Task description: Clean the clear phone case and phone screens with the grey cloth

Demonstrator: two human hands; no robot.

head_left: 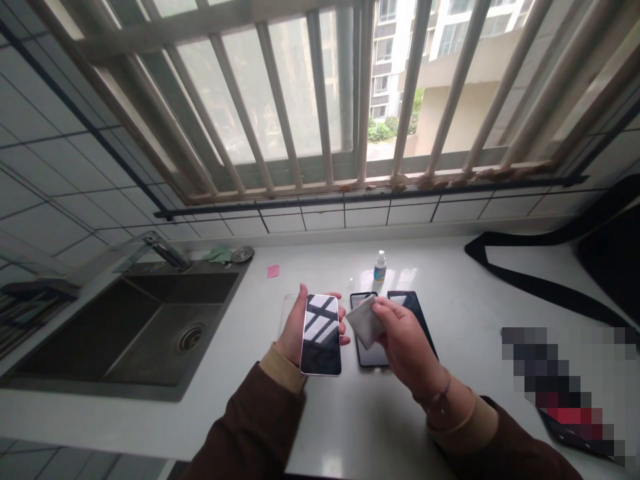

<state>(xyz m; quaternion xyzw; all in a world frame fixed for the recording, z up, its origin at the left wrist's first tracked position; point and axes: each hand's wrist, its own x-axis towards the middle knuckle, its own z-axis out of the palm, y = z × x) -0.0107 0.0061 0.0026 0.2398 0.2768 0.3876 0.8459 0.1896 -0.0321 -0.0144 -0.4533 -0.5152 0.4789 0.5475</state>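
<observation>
Presently: left hand (293, 333) fingers clasped round the edges of a phone (321, 335), screen up and raised just above the white worktop (465, 293); right hand (407, 347) fingers pinched shut on a folded white wipe (364, 321) just beside it, over two more phones (395, 327) lying flat. Risk, as judged: the edge-only clasp could slip under wiping pressure, dropping the phone onto those below, or a sleeve could topple the small dropper bottle (380, 267) behind. Setting: glossy worktop, steel sink (130, 327) at left, tiled wall, barred window (320, 100), black strap (540, 287) at right.

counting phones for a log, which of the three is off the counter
The dark-screened phone with the pale edge, gripped in the left hand; the two black phones lie flat on the white counter.
</observation>
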